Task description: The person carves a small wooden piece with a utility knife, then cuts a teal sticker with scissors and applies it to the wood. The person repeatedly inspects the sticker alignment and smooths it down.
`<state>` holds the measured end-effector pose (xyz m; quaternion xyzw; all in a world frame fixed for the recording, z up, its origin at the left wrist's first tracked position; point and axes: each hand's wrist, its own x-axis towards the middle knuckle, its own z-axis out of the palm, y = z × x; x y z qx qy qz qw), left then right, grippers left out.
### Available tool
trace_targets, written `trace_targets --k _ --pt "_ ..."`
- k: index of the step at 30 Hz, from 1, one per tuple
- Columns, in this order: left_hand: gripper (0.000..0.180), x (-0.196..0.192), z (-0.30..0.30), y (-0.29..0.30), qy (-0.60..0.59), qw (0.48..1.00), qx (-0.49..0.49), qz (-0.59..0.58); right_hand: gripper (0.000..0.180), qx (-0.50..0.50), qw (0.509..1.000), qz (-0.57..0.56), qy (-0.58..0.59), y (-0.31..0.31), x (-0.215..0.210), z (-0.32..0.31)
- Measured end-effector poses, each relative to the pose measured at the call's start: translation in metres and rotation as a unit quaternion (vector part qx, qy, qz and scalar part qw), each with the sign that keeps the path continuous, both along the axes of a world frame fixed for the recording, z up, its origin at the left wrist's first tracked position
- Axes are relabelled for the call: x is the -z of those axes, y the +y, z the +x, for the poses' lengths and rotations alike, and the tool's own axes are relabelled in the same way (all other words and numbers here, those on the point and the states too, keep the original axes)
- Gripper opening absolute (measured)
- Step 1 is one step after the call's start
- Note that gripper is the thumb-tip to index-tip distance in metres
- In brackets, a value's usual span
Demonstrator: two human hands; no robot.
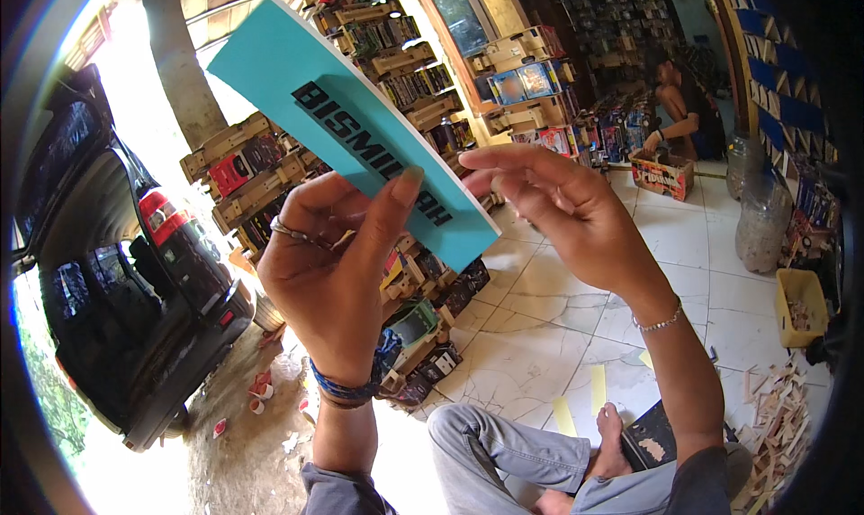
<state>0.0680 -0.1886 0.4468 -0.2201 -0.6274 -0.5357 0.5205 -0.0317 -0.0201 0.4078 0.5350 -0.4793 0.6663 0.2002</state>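
Note:
My left hand (333, 263) holds up a long teal strip (297, 74) with black lettering; the thumb presses across its lower half. The strip slants from the upper left down to the middle of the view. My right hand (558, 209) is at the strip's lower right edge, fingers curled and pinched together at the white rim. I cannot tell whether those fingers grip the strip or only touch it. I sit cross-legged on the tiled floor (540, 317), with my bare foot (614, 443) below.
Stacks of wooden toy trucks (261, 182) pile up behind the strip. Another person (684, 110) sits at the back beside a box. A dark car (117, 272) with its hatch open stands left. Wood scraps (778, 416), a yellow tub (801, 308) and plastic jars (763, 223) lie right.

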Motion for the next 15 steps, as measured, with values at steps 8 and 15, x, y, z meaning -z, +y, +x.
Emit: trace_targets --k 8,15 --pt "0.027 -0.006 0.001 0.011 0.012 1.0 -0.002 -0.012 0.024 0.168 0.963 -0.017 0.21 -0.004 -0.019 -0.018" --pt "0.069 0.016 0.004 0.019 -0.025 0.99 0.136 -0.034 0.018 0.102 0.987 -0.082 0.092 -0.006 -0.004 -0.011"
